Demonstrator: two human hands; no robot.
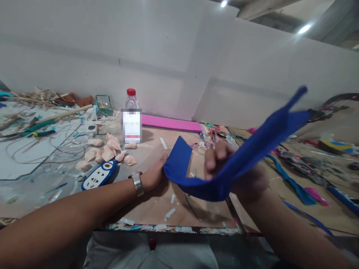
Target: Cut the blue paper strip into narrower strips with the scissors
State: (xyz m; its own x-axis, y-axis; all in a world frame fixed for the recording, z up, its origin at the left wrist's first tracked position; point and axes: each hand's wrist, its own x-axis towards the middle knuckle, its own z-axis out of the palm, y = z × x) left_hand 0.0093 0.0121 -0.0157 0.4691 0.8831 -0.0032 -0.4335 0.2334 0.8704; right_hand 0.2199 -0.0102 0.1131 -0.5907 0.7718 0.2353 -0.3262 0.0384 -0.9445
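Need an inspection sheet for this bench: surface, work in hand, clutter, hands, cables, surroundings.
Surface: tabletop, brown, with white scraps.
Work in hand: blue strip, bent, one end raised at right.
Clutter: crumpled peach pieces, red-capped bottle, power strip, green-handled pliers.
Hands: right hand grips the blue strip; left hand is at its left end, fingers mostly hidden.
Cables: thin grey cable, loosely looped at left.
Surroundings: pale wall behind; pink strip near its foot.

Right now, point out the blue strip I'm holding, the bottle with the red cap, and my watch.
Blue strip (211, 189): head view, on its lower bend.
Bottle (131, 122): head view, on its blurred label.
Watch (137, 184): head view, on its metal band.
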